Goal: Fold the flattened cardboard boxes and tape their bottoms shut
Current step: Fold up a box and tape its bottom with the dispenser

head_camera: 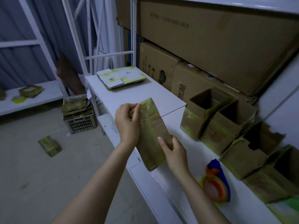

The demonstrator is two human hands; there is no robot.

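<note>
Left hand [127, 123] pinches flattened box [151, 136] at far end; right hand [174, 152] grips near edge (thumb on top).

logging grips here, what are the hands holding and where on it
One flattened cardboard box, held by both: left hand pinches its far top corner, right hand grips its right edge lower down.

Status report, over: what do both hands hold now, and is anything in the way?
Left hand and right hand both grip the flat box, not yet opened. Tape roll lies on the table, untouched. Nothing in the way.
</note>
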